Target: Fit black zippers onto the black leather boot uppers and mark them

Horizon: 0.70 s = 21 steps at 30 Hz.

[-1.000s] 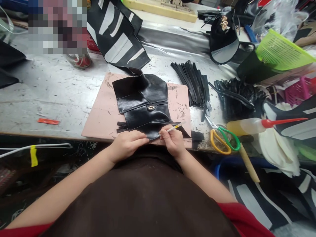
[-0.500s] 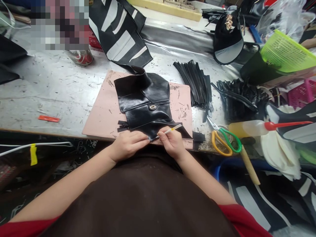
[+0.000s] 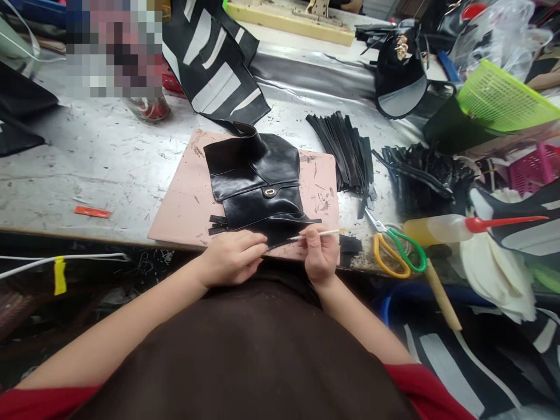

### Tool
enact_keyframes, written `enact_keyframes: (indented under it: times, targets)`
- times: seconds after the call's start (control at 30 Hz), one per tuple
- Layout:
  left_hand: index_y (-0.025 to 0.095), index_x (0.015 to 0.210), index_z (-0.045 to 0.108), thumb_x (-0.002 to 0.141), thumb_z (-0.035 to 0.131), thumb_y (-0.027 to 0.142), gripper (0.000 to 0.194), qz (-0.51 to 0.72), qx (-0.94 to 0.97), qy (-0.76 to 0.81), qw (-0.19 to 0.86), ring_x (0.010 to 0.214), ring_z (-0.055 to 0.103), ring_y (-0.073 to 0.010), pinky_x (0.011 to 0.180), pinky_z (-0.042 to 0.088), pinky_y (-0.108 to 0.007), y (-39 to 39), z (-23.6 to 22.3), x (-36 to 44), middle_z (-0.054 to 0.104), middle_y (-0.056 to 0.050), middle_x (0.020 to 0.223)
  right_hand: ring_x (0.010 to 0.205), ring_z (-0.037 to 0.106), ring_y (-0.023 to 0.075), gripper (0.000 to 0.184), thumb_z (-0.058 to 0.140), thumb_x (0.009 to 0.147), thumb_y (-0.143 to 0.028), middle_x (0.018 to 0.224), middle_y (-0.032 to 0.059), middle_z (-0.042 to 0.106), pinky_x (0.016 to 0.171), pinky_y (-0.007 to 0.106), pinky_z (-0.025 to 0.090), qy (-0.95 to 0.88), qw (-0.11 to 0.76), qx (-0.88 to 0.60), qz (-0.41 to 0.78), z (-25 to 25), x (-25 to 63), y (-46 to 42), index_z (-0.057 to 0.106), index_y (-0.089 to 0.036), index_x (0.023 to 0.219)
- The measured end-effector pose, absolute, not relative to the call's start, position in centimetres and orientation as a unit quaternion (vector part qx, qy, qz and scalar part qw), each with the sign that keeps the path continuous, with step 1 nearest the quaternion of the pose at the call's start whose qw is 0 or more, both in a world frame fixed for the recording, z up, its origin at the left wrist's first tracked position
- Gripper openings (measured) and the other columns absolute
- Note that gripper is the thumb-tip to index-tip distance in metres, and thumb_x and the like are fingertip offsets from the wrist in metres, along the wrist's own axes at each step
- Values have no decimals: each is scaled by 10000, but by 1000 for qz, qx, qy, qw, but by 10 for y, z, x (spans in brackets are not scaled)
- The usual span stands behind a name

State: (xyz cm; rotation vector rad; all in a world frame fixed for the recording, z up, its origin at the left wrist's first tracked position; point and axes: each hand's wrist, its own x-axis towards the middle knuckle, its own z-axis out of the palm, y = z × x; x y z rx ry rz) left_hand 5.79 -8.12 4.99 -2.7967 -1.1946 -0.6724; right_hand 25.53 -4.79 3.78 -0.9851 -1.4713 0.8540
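A black leather piece [image 3: 262, 166] with a small gold-rimmed oval fitting [image 3: 269, 192] lies on a pink board [image 3: 175, 210]. Its top part is folded up, and a zipper end [image 3: 217, 224] sticks out at its left side. My left hand [image 3: 234, 255] is closed on the near edge of the leather, the fingertips pressing it from above. Between the fingers of my right hand [image 3: 321, 254] is a thin white pen-like stick [image 3: 326, 233] with a yellowish end. Its tip points left and lies at the leather's near edge; whether it touches, I cannot tell.
To the right lie scissors [image 3: 398, 251], black strips [image 3: 343, 151] and a squeeze bottle [image 3: 437, 226] with a red nozzle. A green basket [image 3: 507, 96] stands behind them. An orange strip [image 3: 91, 212] is at the left, near a jar [image 3: 149, 109]. Black pieces with white patches [image 3: 216, 87] lie behind.
My right hand has moved right along the leather's near edge, and the stick now lies flatter. The leather's right corner no longer shows. My left hand stays nearly in place.
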Motion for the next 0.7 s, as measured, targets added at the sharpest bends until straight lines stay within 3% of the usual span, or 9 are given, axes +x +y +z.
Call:
enact_keyframes:
  times: [0.17, 0.33, 0.5, 0.6, 0.7]
  targets:
    - [157, 1081, 551, 751, 602, 243, 344, -97, -924, -370, -25, 982, 565, -233, 831, 480, -344, -60, 68, 71, 587, -126, 1129, 470, 506, 93, 230, 444, 892, -348, 552, -33, 517, 462, 222, 418, -605, 565, -420, 372, 39, 262, -46, 553, -187, 770]
    - [184, 1185, 491, 702, 616, 181, 498, -6, -916, -379, -131, 1033, 546, -227, 828, 460, -300, -39, 86, 72, 579, -93, 1147, 501, 547, 93, 166, 438, 900, -280, 593, -30, 554, 483, 217, 459, -649, 548, -374, 374, 52, 271, -48, 572, -194, 852]
    - [214, 1088, 560, 716, 471, 128, 392, -27, -856, -458, -238, 847, 611, -160, 745, 451, -242, -24, 102, 65, 657, -17, 939, 764, 642, 152, 214, 423, 894, -165, 866, 56, 672, 677, 298, 527, -773, 463, -317, 297, 64, 274, -40, 566, -200, 1049]
    - [208, 1043, 574, 672, 456, 127, 397, -81, -806, -493, -318, 712, 605, -132, 645, 455, -217, -18, 103, 58, 651, 10, 809, 878, 625, 202, 184, 476, 854, -141, 962, 99, 674, 762, 356, 504, -861, 390, -281, 169, 65, 271, -28, 591, -175, 994]
    - [185, 1004, 577, 654, 461, 155, 370, -131, -758, -502, -395, 694, 597, -128, 613, 463, -213, -14, 101, 52, 632, 4, 778, 834, 617, 218, 183, 480, 809, -97, 892, 90, 685, 773, 381, 476, -891, 341, -278, 108, 65, 265, -17, 606, -166, 922]
